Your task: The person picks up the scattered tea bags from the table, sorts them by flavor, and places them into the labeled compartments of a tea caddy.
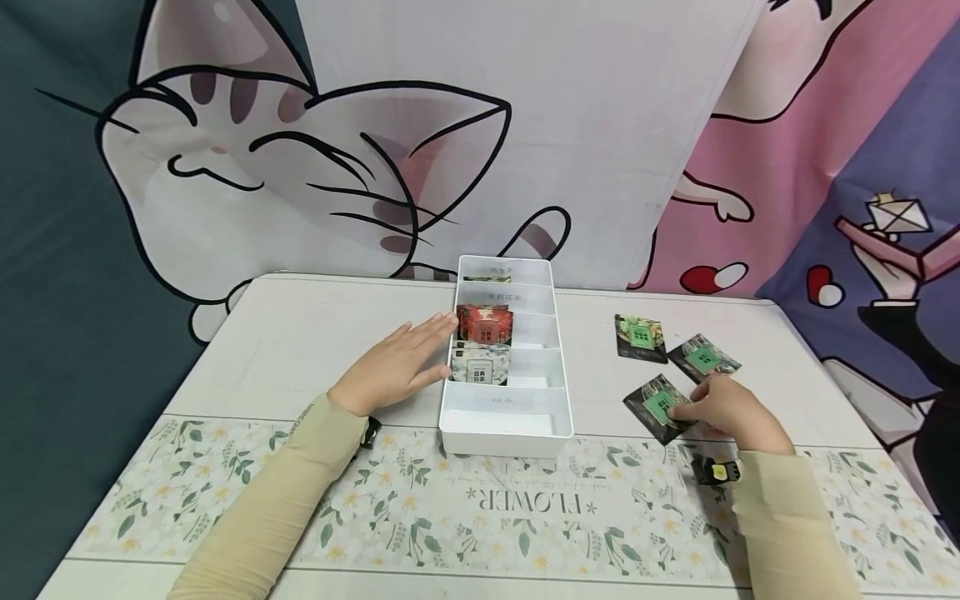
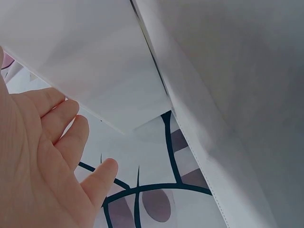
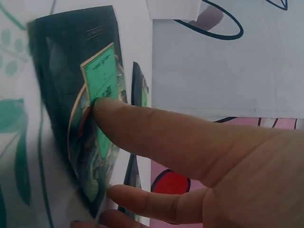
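A black tea sachet with a green label point(image 1: 658, 407) lies on the right of the table, and my right hand point(image 1: 731, 408) pinches its near right edge. In the right wrist view the thumb point(image 3: 142, 128) presses on the label of this sachet point(image 3: 61, 71), with other fingers curled at its edge. My left hand point(image 1: 401, 361) rests with straight fingers along the left side of a white divided box point(image 1: 506, 447). The left wrist view shows that hand point(image 2: 42, 147) against the box's outer wall point(image 2: 95, 61). Red sachets point(image 1: 486, 327) and white sachets point(image 1: 480, 367) stand in separate compartments.
Two more sachets lie to the right of the box: a green-and-black one point(image 1: 641, 337) and a dark one with a green label point(image 1: 703, 358). Another sachet's edge point(image 1: 487, 279) shows in the far compartment. A flowered runner point(image 1: 525, 525) crosses the table front; a printed cloth point(image 1: 600, 125) hangs behind.
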Available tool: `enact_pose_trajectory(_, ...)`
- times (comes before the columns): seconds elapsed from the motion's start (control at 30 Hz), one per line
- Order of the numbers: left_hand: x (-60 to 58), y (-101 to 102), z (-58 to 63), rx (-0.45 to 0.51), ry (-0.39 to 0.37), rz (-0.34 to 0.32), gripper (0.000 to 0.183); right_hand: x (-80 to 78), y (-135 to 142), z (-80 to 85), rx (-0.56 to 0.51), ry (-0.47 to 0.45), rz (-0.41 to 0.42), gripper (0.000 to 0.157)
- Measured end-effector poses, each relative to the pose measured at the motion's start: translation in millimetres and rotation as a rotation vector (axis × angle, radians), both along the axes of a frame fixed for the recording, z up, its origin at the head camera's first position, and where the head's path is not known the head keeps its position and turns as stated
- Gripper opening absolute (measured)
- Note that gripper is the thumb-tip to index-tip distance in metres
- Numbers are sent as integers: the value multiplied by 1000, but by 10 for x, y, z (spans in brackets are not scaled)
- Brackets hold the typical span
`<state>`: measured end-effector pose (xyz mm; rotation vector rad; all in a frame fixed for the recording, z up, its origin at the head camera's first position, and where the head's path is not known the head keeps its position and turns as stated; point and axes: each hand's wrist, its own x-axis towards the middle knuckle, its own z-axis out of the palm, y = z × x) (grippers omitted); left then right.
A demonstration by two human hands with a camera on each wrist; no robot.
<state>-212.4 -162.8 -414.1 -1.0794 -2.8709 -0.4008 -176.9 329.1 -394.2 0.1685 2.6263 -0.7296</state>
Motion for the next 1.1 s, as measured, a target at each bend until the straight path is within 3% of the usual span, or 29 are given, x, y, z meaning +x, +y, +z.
enact_pose_trajectory(0.1, -5, 0, -4, 2, 4, -2, 72, 8, -4, -45, 2, 3, 5, 36)
enact_pose_trajectory(0.3, -14, 0, -7, -1, 5, -2, 73, 8, 5, -100, -24, 18, 15, 47)
enact_pose_trajectory(0.53, -20, -4, -13, 1, 10, -4, 73, -21, 11, -97, -19, 82, 0, 41)
enact_pose_trajectory(0.83, -7, -3, -15, 1, 3, -6, 72, -42, -42, -160, -126, 186, -84, 31)
enact_pose_trajectory(1.1, -6, 0, -17, -3, -7, 3, 72, -64, -106, -205, -327, 258, -209, 42)
